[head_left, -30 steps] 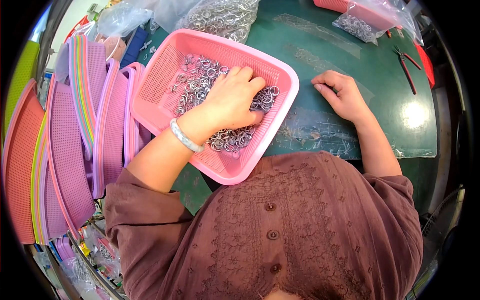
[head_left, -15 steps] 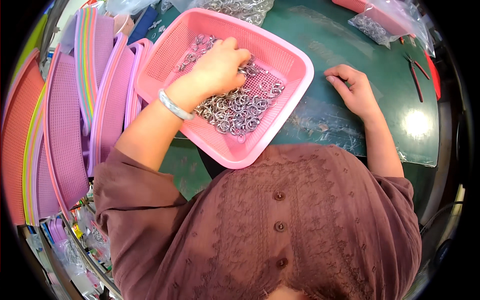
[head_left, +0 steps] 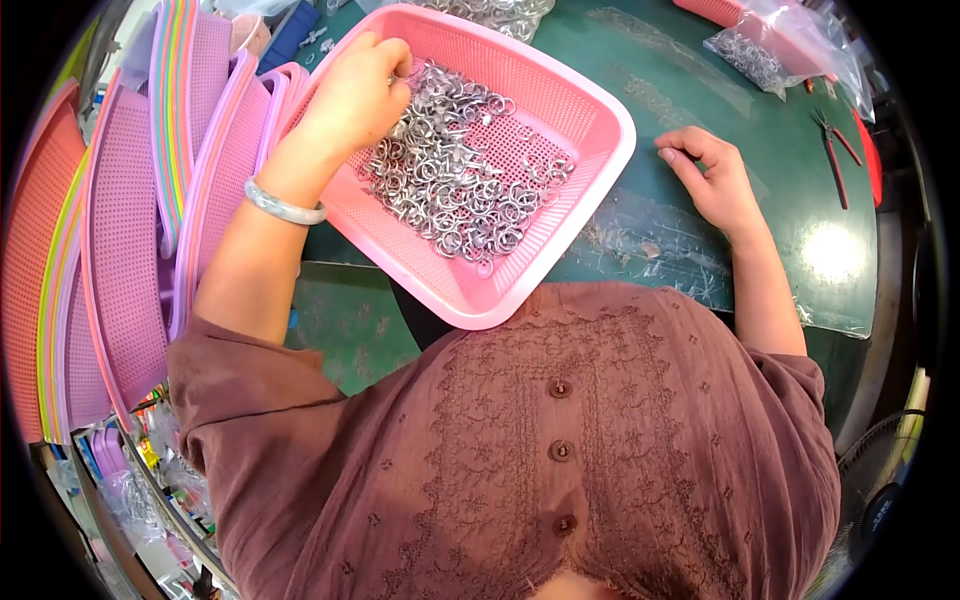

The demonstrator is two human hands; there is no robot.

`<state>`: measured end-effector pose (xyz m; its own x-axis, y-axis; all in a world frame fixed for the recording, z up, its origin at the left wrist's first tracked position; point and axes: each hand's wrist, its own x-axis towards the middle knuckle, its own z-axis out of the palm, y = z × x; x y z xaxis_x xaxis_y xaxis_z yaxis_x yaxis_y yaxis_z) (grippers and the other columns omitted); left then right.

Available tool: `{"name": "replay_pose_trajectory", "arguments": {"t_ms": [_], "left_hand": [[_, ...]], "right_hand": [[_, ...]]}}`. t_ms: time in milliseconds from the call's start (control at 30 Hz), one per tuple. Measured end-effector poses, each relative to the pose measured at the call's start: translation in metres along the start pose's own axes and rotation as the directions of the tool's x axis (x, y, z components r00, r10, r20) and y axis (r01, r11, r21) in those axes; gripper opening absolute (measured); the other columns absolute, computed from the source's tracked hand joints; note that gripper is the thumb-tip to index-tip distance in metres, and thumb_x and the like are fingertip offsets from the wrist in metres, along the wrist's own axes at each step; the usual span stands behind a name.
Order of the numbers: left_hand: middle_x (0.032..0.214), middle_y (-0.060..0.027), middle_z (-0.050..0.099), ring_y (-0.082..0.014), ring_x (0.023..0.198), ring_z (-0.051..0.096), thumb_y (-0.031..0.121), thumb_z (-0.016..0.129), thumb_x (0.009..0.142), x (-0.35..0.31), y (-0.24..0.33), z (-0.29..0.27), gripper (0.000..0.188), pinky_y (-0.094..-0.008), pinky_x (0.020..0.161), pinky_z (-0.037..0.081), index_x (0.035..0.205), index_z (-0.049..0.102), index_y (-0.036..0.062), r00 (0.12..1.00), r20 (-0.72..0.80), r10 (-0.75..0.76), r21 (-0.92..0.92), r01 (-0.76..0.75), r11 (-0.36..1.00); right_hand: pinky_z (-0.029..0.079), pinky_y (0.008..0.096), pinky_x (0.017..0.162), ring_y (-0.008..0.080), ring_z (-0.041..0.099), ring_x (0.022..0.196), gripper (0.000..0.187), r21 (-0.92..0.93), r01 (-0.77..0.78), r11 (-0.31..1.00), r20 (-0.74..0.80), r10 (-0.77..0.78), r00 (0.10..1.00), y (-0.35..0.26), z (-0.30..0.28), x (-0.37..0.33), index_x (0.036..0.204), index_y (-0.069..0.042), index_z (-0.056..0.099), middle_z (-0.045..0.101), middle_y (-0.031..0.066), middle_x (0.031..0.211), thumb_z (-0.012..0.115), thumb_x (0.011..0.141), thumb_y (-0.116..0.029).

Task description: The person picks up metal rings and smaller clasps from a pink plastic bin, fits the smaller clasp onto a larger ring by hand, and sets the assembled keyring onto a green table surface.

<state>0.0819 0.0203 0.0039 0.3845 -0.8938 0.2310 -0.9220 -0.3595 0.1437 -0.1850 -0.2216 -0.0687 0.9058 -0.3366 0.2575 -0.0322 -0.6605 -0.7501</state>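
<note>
A pink plastic basket (head_left: pixel 590 185) stands tilted at the table's near edge, close to my body. Inside it lie many loose silver metal rings (head_left: pixel 455 160), some with small clasp-like parts. My left hand (head_left: pixel 365 95), with a pale bangle on its wrist, reaches over the basket's left side. Its fingers are curled down at the edge of the rings. The fingertips are hidden, so I cannot see what they hold. My right hand (head_left: pixel 710 185) rests on the green table right of the basket, thumb and fingers drawn together, nothing visible in them.
Stacked purple and coral baskets (head_left: pixel 130 240) crowd the left side. Bags of metal rings (head_left: pixel 490 15) lie at the back, with another clear bag (head_left: pixel 755 60) beside a pink container at far right. Red-handled pliers (head_left: pixel 835 160) lie on the green table (head_left: pixel 660 100).
My left hand has moved left and slightly back from the basket's middle to its left side. More rings show spread across the basket's back half. My right hand stays nearly still.
</note>
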Motion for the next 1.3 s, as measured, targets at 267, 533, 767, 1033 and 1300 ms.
{"name": "replay_pose_trajectory", "arguments": {"t_ms": [267, 533, 767, 1033, 1300], "left_hand": [[0.113, -0.0173, 0.046, -0.0315, 0.107, 0.046, 0.012, 0.062, 0.069, -0.019, 0.022, -0.008, 0.043, -0.0368, 0.09, 0.038, 0.111, 0.052, 0.0082, 0.966, 0.239, 0.099, -0.091, -0.079, 0.993], [0.133, -0.0216, 0.028, -0.0416, 0.124, 0.025, 0.032, 0.079, 0.05, -0.044, 0.064, 0.005, 0.085, -0.0466, 0.097, 0.032, 0.126, 0.042, 0.0166, 0.877, 0.473, 0.083, -0.01, -0.088, 0.996], [0.13, -0.0217, 0.031, -0.0419, 0.12, 0.029, 0.028, 0.073, 0.051, -0.047, 0.068, 0.009, 0.078, -0.0469, 0.093, 0.036, 0.121, 0.045, 0.0116, 0.87, 0.476, 0.132, 0.007, -0.154, 0.988], [0.122, -0.022, 0.037, -0.0399, 0.114, 0.034, 0.022, 0.067, 0.054, -0.046, 0.069, 0.012, 0.06, -0.0422, 0.094, 0.037, 0.109, 0.051, 0.0051, 0.902, 0.412, 0.13, -0.047, -0.122, 0.991], [0.116, -0.0204, 0.041, -0.0378, 0.109, 0.037, 0.021, 0.067, 0.055, -0.044, 0.072, 0.013, 0.054, -0.0407, 0.094, 0.036, 0.104, 0.053, 0.0029, 0.897, 0.433, 0.091, -0.027, -0.088, 0.996]], "right_hand": [[0.044, 0.0256, 0.063, 0.0147, 0.054, 0.068, 0.012, 0.0, 0.009, 1.0, -0.002, -0.009, 1.0, 0.001, 0.0, -0.001, 0.09, 0.0, 0.061, 0.06, 0.0079, 0.079, 0.056, 0.08, -0.006], [0.043, 0.0257, 0.063, 0.0153, 0.054, 0.069, 0.012, -0.018, 0.007, 1.0, 0.018, -0.007, 1.0, 0.0, -0.001, 0.0, 0.09, 0.0, 0.06, 0.059, 0.0082, 0.079, 0.056, 0.08, -0.005], [0.044, 0.0261, 0.064, 0.016, 0.055, 0.07, 0.012, -0.004, 0.01, 1.0, 0.011, -0.01, 1.0, 0.001, 0.0, 0.0, 0.09, 0.0, 0.06, 0.059, 0.0086, 0.079, 0.056, 0.08, -0.005], [0.044, 0.0263, 0.064, 0.0158, 0.055, 0.071, 0.012, 0.0, 0.009, 1.0, 0.015, -0.009, 1.0, 0.001, -0.001, 0.0, 0.09, 0.001, 0.06, 0.06, 0.0091, 0.08, 0.056, 0.08, -0.005], [0.044, 0.0263, 0.063, 0.0161, 0.055, 0.069, 0.012, 0.007, 0.015, 1.0, 0.007, -0.015, 1.0, 0.001, 0.0, 0.0, 0.089, 0.001, 0.06, 0.06, 0.0088, 0.079, 0.057, 0.08, -0.006]]}}
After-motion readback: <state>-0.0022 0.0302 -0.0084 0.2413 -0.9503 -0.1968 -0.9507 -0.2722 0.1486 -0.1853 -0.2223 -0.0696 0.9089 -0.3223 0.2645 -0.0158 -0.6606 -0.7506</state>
